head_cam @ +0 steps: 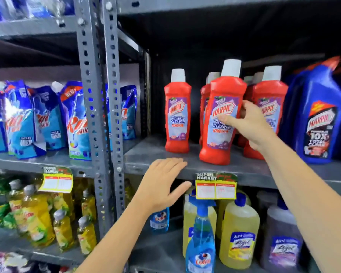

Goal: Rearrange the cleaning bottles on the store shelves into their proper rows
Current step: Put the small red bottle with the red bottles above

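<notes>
Head view: the right hand (pixel 246 123) is wrapped around the front red bottle (pixel 220 119), thumb across the label and fingers curled behind its right side, so the hand is closed on the bottle body at mid-height. This bottle stands on the grey shelf (pixel 185 170), near the front edge and slightly tilted; whether its base is fully seated or just lifting cannot be told from this angle. Behind the right hand, further red bottles (pixel 272 107) stand in a cluster, and one single red bottle (pixel 177 113) stands apart, to the left of the held one and above the left hand. To the right of the right hand stands a large blue bottle (pixel 319 119). The left hand (pixel 161 186) is spread flat, fingers extended, empty, hovering at the shelf's front edge beside the price tag (pixel 216 187). Below both hands, a blue spray bottle (pixel 201 241) and yellow jugs (pixel 238 233) occupy the lower shelf. Judged step: aligning the red bottles into one row, with the front bottle being positioned. The next move probably calls for sliding the held bottle level with the single bottle, keeping it upright and clear of the cluster behind, while the left hand guards the front edge.
</notes>
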{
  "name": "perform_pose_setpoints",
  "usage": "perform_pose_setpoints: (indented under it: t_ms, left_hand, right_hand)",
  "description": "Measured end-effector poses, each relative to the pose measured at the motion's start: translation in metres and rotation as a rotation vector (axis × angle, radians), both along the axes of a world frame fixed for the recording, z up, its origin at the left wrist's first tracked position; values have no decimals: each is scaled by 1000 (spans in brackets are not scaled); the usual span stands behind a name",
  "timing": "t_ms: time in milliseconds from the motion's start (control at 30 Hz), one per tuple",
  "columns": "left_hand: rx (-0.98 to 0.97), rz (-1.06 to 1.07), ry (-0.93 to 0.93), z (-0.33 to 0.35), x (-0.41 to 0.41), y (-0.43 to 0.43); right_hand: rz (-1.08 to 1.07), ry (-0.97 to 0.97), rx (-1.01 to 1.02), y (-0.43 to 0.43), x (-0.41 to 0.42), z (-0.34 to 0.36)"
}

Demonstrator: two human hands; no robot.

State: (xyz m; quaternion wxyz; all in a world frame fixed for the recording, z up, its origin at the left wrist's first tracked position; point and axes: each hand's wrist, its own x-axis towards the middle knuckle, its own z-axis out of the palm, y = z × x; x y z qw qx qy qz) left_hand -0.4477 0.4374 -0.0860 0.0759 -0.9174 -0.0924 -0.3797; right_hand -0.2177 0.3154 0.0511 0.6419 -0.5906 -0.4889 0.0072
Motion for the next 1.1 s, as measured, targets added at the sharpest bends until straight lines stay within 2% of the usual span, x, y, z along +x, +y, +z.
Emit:
perform_pose_setpoints:
  t_ms: [267, 467, 767, 1100]
  left_hand:
    - [0, -6, -4, -9, 3, 1]
    - [-3, -19, -60, -14, 8, 2]
    - [-7, -23, -114, -18, 12, 2]
    - [-6, -22, -127, -20, 14, 2]
  right_hand:
    - [83, 84, -33, 11, -7, -17]
    - [94, -40, -290, 6, 3, -65]
    - [30, -63, -347, 34, 33, -57]
    - [115, -9, -390, 45, 39, -54]
